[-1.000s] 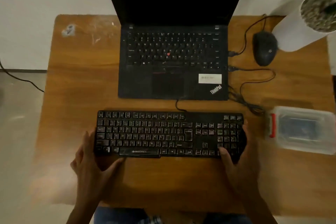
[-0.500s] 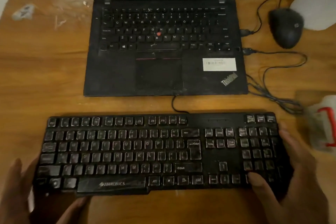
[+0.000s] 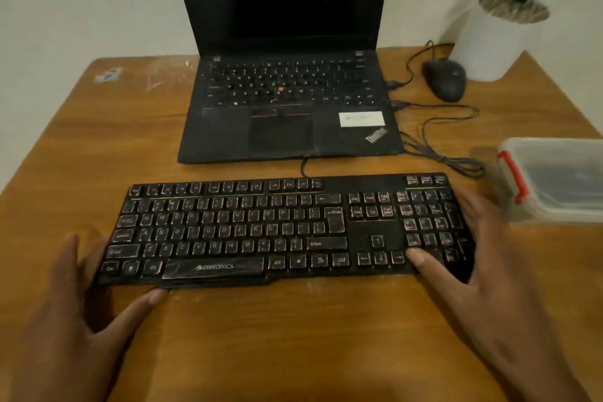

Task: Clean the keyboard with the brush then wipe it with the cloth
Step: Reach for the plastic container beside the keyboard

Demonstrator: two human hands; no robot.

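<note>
A dusty black keyboard (image 3: 228,225) lies flat on the wooden table (image 3: 293,336), close to me. My left hand (image 3: 75,320) holds its left end, with the thumb against the front edge below the space bar and the fingers beside the left side. At the other end my right hand (image 3: 483,287) grips it, thumb on the keys by the arrow block and fingers along the right edge. I see no brush or cloth in the open.
An open black laptop (image 3: 287,127) stands behind the keyboard. A black mouse (image 3: 445,80) and loose cables (image 3: 437,153) lie to its right. A clear lidded box (image 3: 554,179) with a red latch sits at the right edge, and a white pot (image 3: 496,42) stands at the back right.
The view has shifted from looking straight down to a lower, forward angle. Both hands have stayed at the ends of the keyboard.
</note>
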